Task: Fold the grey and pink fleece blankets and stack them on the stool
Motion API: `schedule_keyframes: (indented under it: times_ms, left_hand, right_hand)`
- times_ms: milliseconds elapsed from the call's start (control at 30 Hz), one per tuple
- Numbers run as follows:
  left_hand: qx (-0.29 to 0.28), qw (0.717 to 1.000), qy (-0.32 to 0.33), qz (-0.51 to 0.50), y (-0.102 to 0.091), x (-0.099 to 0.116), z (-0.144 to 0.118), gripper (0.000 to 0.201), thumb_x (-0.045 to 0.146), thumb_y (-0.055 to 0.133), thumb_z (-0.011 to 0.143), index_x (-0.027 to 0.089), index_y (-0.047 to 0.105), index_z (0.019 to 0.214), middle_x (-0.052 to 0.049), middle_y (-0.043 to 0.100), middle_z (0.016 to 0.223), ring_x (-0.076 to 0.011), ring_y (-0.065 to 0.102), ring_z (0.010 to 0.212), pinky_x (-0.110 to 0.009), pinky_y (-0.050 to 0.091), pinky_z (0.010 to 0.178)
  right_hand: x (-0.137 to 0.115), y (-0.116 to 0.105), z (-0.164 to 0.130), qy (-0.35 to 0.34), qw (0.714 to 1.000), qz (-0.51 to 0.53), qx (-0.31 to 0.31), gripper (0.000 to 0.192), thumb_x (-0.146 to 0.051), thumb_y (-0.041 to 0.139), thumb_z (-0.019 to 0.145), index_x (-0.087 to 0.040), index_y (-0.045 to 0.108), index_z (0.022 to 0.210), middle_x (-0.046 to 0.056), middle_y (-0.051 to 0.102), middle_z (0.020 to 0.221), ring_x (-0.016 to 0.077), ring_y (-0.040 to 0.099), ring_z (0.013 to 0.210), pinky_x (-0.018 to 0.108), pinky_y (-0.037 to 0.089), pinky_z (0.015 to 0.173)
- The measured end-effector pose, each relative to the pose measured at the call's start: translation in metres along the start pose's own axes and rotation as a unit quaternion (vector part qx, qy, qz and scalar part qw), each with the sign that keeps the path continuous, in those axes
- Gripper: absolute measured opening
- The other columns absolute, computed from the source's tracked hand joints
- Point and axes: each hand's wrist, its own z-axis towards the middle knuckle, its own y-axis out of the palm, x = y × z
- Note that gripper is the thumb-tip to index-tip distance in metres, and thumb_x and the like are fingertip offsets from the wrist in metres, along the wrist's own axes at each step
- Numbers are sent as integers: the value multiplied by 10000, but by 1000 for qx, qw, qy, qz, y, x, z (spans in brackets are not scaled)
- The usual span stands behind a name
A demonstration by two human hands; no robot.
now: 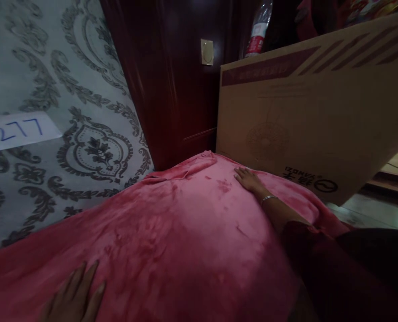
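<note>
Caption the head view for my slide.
Left hand and right hand rest on pink cloth beside a cardboard box.

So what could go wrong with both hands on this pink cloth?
The bracelet by the right hand might snag the pink cloth. That hand also lies close to the cardboard box and could bump it, perhaps unsettling the bottle by its upper edge.

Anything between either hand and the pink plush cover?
Nothing visible. The left hand lies spread on the pink plush cover, and the right hand rests on it near its far right edge. The cardboard box stands just past that edge, not between hand and cover.
</note>
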Motion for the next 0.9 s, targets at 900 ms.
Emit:
schedule_keyframes:
  times_ms: [900]
  left_hand:
    - [-66, 997, -34, 12, -55, 72, -25, 595, 451, 330, 1025, 163, 400, 1541, -194, 331, 1627, -331, 299, 1499, -539, 224, 1202]
  right_hand:
    - [-230, 38, -215, -408, 912, 26, -24, 612, -536, 264, 1031, -322, 287, 1604, 53, 223, 1675, 317, 212, 1528, 580, 248, 1186]
